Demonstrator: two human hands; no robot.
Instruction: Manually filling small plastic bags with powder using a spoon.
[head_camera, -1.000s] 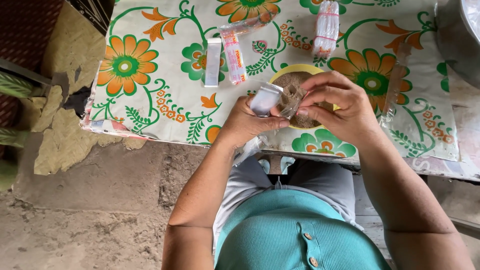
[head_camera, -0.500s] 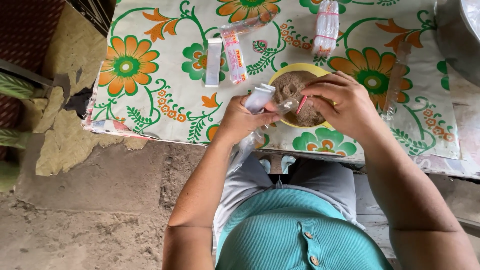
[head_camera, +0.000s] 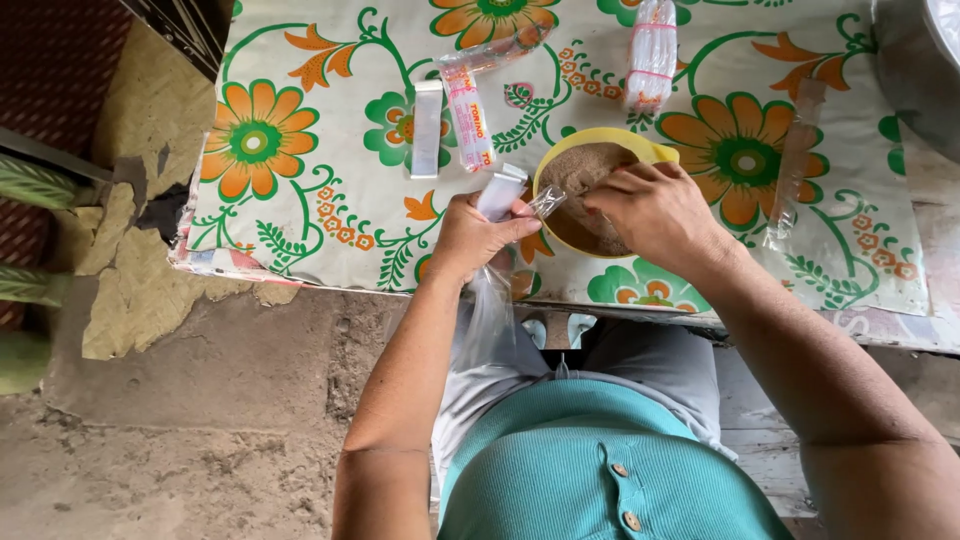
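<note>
Both hands busy at the yellow bowl (head_camera: 650, 152) of brown powder.
Left hand (head_camera: 478, 232) pinches a clear plastic bag (head_camera: 492, 300) just beside the bowl; right hand (head_camera: 655, 212) dips curled fingers into the powder on the flowery surface (head_camera: 330, 130).

Two hands are at work over the flowered cloth (head_camera: 300, 200): the left hand (head_camera: 478, 235) and the right hand (head_camera: 650, 212). One yellow bowl (head_camera: 640, 148) of brown powder sits there. I count one flat white strip (head_camera: 427, 128), one long printed packet (head_camera: 468, 118), one bundle of clear sleeves (head_camera: 650, 52), and one loose clear sleeve (head_camera: 795, 165), though more may lie out of sight. One grey pot (head_camera: 915, 60) at the corner.
</note>
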